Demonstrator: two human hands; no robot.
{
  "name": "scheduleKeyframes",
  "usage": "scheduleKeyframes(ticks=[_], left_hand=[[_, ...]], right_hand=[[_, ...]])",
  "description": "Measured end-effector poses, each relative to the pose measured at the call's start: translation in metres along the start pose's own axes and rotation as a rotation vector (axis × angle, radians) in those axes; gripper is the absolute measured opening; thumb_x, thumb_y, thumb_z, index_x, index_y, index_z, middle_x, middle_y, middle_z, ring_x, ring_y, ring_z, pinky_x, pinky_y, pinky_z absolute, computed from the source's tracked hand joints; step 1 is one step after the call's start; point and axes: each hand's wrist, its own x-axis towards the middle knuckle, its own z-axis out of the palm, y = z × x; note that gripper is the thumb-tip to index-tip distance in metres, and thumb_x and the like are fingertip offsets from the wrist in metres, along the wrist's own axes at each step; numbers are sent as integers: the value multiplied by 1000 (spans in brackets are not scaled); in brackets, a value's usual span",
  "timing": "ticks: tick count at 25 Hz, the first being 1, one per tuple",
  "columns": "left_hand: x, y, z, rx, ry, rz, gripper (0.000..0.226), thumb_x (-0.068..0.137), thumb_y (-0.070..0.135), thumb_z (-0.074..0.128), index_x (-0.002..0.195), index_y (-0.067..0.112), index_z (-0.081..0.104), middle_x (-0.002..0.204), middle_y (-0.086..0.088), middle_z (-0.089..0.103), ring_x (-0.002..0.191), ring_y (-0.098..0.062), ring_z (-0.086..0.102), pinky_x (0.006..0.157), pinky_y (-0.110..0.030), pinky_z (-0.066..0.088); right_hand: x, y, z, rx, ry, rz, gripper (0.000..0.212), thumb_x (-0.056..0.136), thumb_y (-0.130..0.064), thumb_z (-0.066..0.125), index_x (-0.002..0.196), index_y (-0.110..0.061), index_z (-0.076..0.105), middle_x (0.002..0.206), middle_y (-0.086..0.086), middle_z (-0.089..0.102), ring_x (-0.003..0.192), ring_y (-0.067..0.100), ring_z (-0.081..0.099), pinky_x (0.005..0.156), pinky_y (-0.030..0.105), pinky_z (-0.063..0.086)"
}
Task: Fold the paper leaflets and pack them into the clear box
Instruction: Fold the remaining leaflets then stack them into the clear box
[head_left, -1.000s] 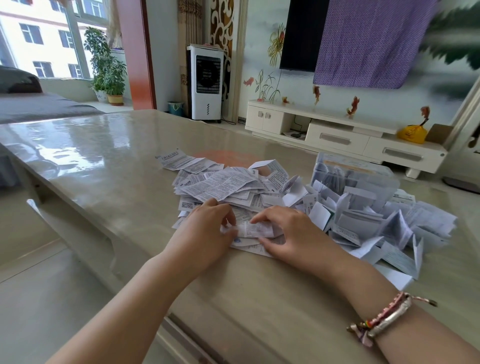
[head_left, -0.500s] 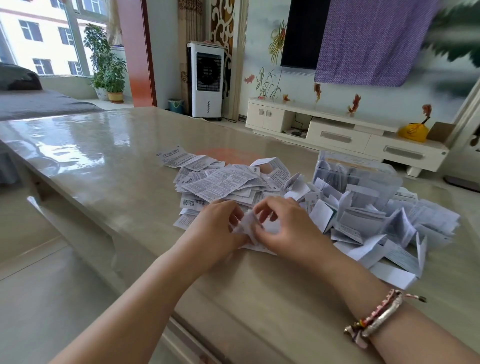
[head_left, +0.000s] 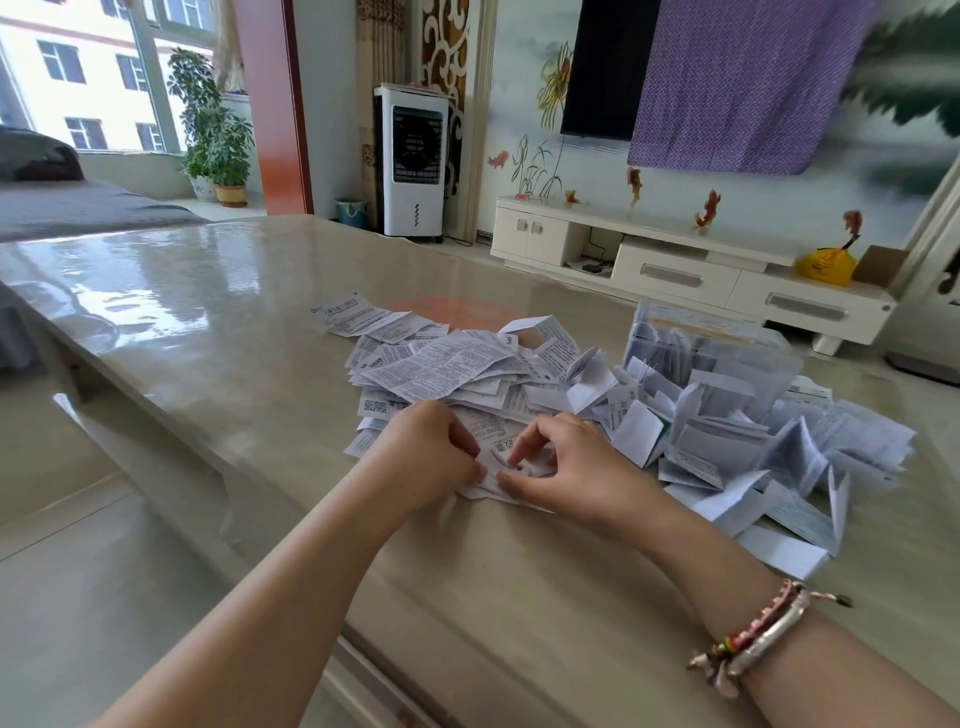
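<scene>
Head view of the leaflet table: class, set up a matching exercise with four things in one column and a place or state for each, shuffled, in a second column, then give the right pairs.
Things
1. clear box
2. flat leaflets
3. folded leaflets
4. bracelet

Places or states
A. on the right wrist
B. spread unfolded, beyond the left hand
C. stands at the far right of the pile, with folded paper inside
D. heaped creased, right of the right hand

Pairs: 1-C, 2-B, 3-D, 4-A
</scene>
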Motion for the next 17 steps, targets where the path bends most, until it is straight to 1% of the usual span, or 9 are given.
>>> scheduleKeyframes(ticks=[2,3,6,9,11,12,13,15,17], left_hand=[[2,4,-1,-14,-29,-30,14,75,16,77,75,26,67,71,7,63,59,0,52,42,-4,35],[3,6,0,-32,-41,-43,17,75,14,77,70,26,66,68,6,63,56,0,51,41,-4,36],[6,9,1,-144,-23,-66,20,75,10,76,65,23,64,67,2,63,60,-9,56,58,-18,46],[11,9,-2,-289,89,-56,15,75,12,78,69,19,66,70,2,63,71,-14,57,74,-27,47],[11,10,-4,-382,140,-34,12,77,12,77,74,17,67,69,4,61,68,-11,54,70,-24,44],[10,12,-4,-392,162,-17,9,79,13,75,77,17,68,69,6,61,65,-8,52,65,-20,41],[10,12,-4,-388,184,3,5,81,14,73,80,17,69,70,8,61,63,-4,52,62,-16,39],[12,12,-6,-381,233,46,4,85,17,68,88,19,71,79,11,66,67,-2,54,63,-17,42],[16,5,-8,-305,309,55,11,88,23,63,98,23,69,101,9,68,89,-9,59,80,-30,50]], right_hand=[[0,2,0,18,1,-3,22,79,-38,73,91,-30,56,101,-8,51,100,10,48,84,23,41],[0,3,-1,30,-2,0,27,78,-39,73,96,-29,55,100,-9,52,95,9,49,81,23,42],[-1,5,-5,129,-9,11,38,81,-38,72,107,-28,45,98,-9,55,74,2,50,70,21,42],[-2,6,-10,239,40,-47,30,89,-23,63,95,-35,35,92,-7,60,67,8,54,63,26,47],[-2,5,-12,314,56,-98,28,91,-5,54,85,-32,49,84,-5,66,66,18,56,66,36,51],[-2,5,-12,337,78,-106,33,90,1,51,80,-29,58,82,-3,68,66,17,58,68,38,53],[-2,5,-12,361,107,-97,37,89,4,49,77,-27,65,82,-3,70,67,10,59,68,34,54],[-2,4,-15,442,191,-65,39,91,5,48,83,-25,71,86,-8,70,70,-2,59,66,17,49],[0,5,-18,544,270,-44,37,94,-1,47,105,-29,68,99,-15,66,87,-7,60,68,9,46]])
